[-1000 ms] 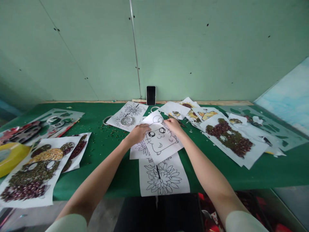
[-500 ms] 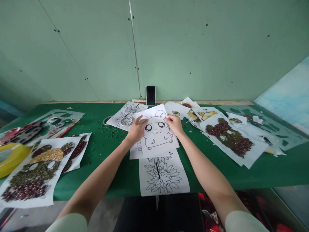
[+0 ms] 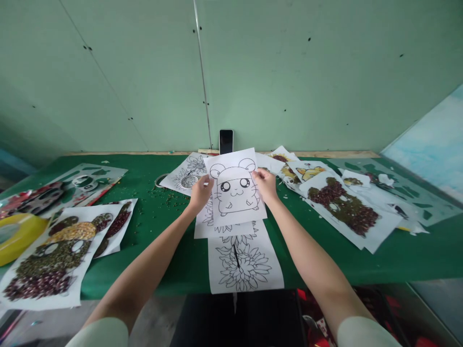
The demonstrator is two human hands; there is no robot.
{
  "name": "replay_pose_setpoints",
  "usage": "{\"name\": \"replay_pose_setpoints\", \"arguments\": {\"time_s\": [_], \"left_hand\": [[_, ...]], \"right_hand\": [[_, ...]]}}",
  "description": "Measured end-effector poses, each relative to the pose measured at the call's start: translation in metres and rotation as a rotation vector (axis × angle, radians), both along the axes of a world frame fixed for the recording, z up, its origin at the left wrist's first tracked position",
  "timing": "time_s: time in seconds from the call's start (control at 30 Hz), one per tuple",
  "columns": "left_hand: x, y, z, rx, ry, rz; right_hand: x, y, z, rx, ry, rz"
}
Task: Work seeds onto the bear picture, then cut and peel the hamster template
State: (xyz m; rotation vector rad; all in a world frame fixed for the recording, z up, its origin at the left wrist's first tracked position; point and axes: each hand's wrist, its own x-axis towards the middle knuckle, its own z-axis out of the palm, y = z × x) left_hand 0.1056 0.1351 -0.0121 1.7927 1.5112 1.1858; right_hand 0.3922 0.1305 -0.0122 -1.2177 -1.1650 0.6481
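Between my two hands is a white sheet with a black outline drawing of a hamster (image 3: 237,195). My left hand (image 3: 201,193) grips its left edge, the fingers closed on the paper. My right hand (image 3: 265,184) pinches the right edge near the drawn ear. The sheet is tilted up toward me and hides the lower part of the phone behind it. Beneath it lie papers with flower outlines, among them a sunflower drawing (image 3: 246,265) that reaches the table's front edge. Another flower sheet (image 3: 177,176) lies to the left, with a round metal ring (image 3: 189,181) on it.
A phone (image 3: 226,140) leans on the green wall. Seed pictures lie at left (image 3: 54,255) and right (image 3: 343,207), with a yellow tape roll (image 3: 34,222) at far left. Loose seeds are scattered on the green tabletop (image 3: 152,226). Cut-out stencil sheets (image 3: 439,200) lie at far right.
The hamster sheet has risen and tilted up, now covering the phone's lower part. My left hand has moved left to the sheet's edge, uncovering the drawn left ear.
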Motion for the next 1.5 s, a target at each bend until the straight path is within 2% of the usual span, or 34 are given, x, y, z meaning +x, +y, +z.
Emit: {"name": "replay_pose_setpoints", "arguments": {"time_s": [0.13, 0.27, 0.37, 0.47, 0.53, 0.7, 0.9, 1.17, 1.33, 1.5], "left_hand": [[0.003, -0.006, 0.010, -0.134, -0.209, -0.060], [0.004, -0.011, 0.016, -0.186, -0.294, -0.135], [0.006, -0.013, 0.016, -0.169, -0.315, -0.156], [0.008, -0.016, 0.017, -0.128, -0.314, -0.158], [0.010, -0.019, 0.018, -0.092, -0.287, -0.166], [0.017, -0.027, 0.023, 0.004, -0.206, -0.176], [0.024, -0.032, 0.025, 0.059, -0.211, -0.208], [0.025, -0.035, 0.023, 0.107, -0.120, -0.173], [0.026, -0.033, 0.017, 0.135, -0.025, -0.130], [0.028, -0.033, 0.014, 0.194, 0.038, -0.149]], "right_hand": [[0.003, 0.002, -0.001, 0.018, -0.008, 0.026], [0.010, 0.004, -0.004, 0.039, -0.168, 0.008], [0.010, 0.003, -0.005, 0.061, -0.333, -0.099], [-0.001, -0.004, -0.002, 0.173, -0.464, -0.220], [-0.015, -0.013, 0.002, 0.264, -0.558, -0.167], [-0.055, -0.040, 0.013, 0.386, -0.750, 0.083], [-0.069, -0.052, 0.013, 0.433, -0.932, 0.135], [-0.070, -0.052, 0.010, 0.397, -0.958, 0.181], [-0.069, -0.052, 0.012, 0.340, -0.911, 0.107], [-0.068, -0.051, 0.009, 0.317, -0.925, 0.069]]}}
